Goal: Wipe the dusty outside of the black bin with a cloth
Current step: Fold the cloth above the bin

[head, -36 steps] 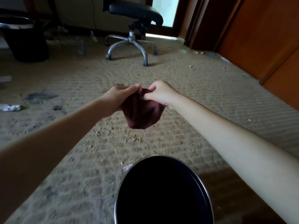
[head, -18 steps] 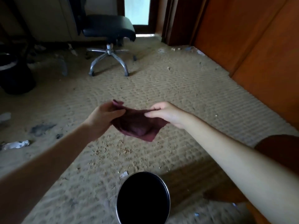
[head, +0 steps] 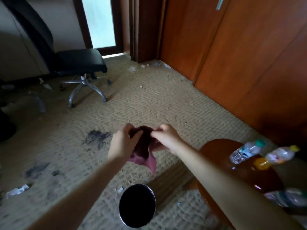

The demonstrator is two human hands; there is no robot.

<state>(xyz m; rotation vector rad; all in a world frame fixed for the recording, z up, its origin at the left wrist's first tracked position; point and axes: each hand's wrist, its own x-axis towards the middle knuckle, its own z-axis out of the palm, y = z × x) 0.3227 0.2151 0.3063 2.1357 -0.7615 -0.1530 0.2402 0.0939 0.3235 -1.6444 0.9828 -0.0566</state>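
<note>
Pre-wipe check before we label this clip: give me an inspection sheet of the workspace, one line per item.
Surface: beige ribbed carpet, gritty, with dark stains.
Job's things: black round bin with metal rim upright on the carpet, untouched; dark red cloth held in the air beyond it.
Clutter: crumpled wrapper on the carpet at left; clear plastic bottles on the round wooden table at right; scraps by the doorway.
Hands: left hand and right hand both pinch the cloth.
Cables: nothing seen.
Surroundings: black office chair with chrome base; orange-brown wooden doors; frosted glass panel.
</note>
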